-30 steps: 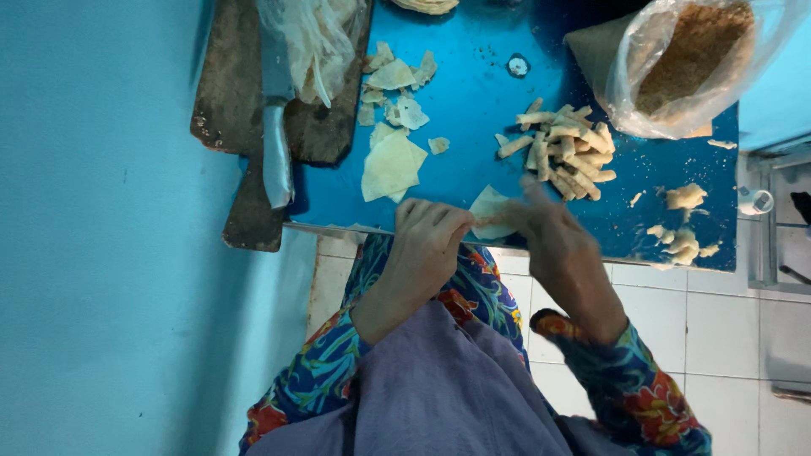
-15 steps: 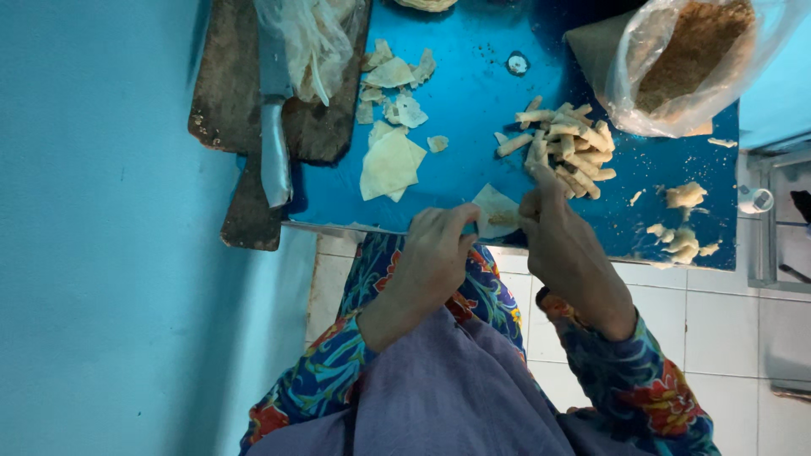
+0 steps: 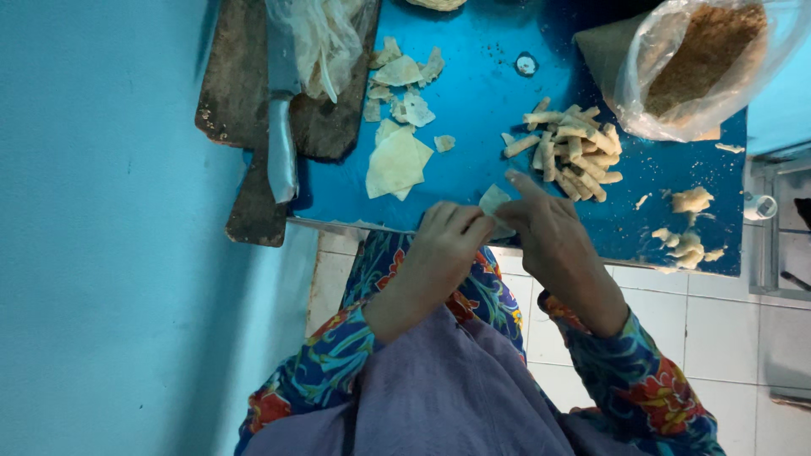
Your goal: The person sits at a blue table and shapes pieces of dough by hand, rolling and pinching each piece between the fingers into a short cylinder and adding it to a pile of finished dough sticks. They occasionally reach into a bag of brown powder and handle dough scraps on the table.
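Note:
My left hand (image 3: 443, 245) and my right hand (image 3: 545, 228) meet at the near edge of a blue table (image 3: 481, 93), both pinching a small pale pastry sheet (image 3: 492, 201) between their fingers. Just beyond my right hand lies a pile of rolled pastry sticks (image 3: 570, 148). A stack of flat pastry sheets (image 3: 395, 162) rests ahead of my left hand, with torn scraps (image 3: 405, 80) further back. Both forearms wear blue floral sleeves.
A dark wooden cutting board (image 3: 245, 84) with a cleaver (image 3: 281, 127) and a crumpled plastic bag (image 3: 325, 38) lies at the left. A clear bag of brown filling (image 3: 701, 63) sits at the back right. Dough lumps (image 3: 688, 224) lie right. White tiled floor below.
My right hand went out to the pile of rolls and has come back to the sheet. My left hand stayed at the table edge, holding the sheet.

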Tool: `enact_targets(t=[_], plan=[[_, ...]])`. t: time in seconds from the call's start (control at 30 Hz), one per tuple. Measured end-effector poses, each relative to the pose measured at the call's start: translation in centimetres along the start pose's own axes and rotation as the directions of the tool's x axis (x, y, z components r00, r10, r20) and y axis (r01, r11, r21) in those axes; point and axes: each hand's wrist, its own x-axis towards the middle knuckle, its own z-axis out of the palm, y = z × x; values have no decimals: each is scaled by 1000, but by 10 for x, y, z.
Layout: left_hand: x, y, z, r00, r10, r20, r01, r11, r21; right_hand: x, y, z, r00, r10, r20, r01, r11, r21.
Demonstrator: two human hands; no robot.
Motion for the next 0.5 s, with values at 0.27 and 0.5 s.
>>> enact_targets(t=[0.27, 0.5], plan=[[13, -9, 14, 997, 42, -60, -34, 992, 125, -2, 5, -14, 986, -38, 162, 48, 997, -63], [25, -10, 10, 999, -1, -48, 5, 997, 74, 35, 14, -17, 910, 226, 347, -311, 926, 214]])
